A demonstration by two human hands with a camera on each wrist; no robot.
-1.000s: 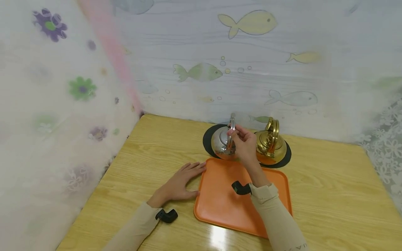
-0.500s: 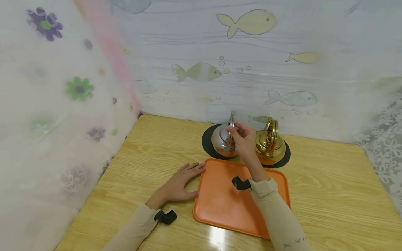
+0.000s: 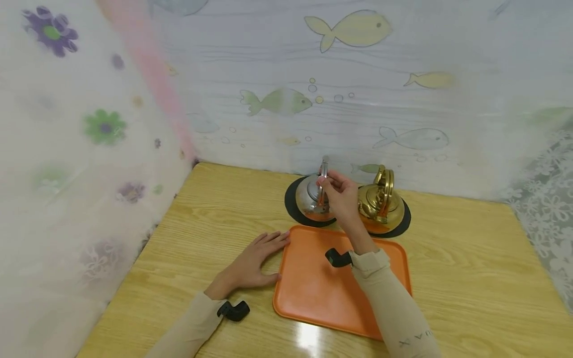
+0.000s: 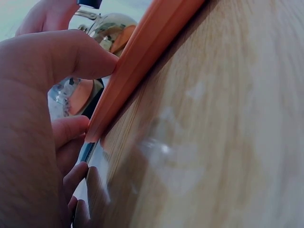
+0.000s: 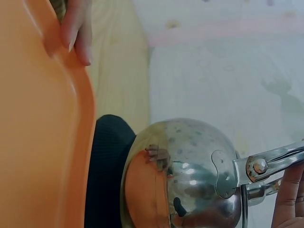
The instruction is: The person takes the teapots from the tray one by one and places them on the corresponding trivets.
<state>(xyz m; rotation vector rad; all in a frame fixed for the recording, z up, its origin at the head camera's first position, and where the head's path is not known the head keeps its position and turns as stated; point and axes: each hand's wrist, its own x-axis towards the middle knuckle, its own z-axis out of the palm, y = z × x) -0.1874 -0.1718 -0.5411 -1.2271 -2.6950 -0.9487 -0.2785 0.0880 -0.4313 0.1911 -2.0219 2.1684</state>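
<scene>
Head view, upper center: right hand pinches the silver kettle handle upright above its body; left hand lies flat, fingers touching the orange tray.

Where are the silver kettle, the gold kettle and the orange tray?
silver kettle (image 3: 310, 201): head view, its round body.
gold kettle (image 3: 373, 206): head view, its body.
orange tray (image 3: 313, 293): head view, its bare floor.
</scene>
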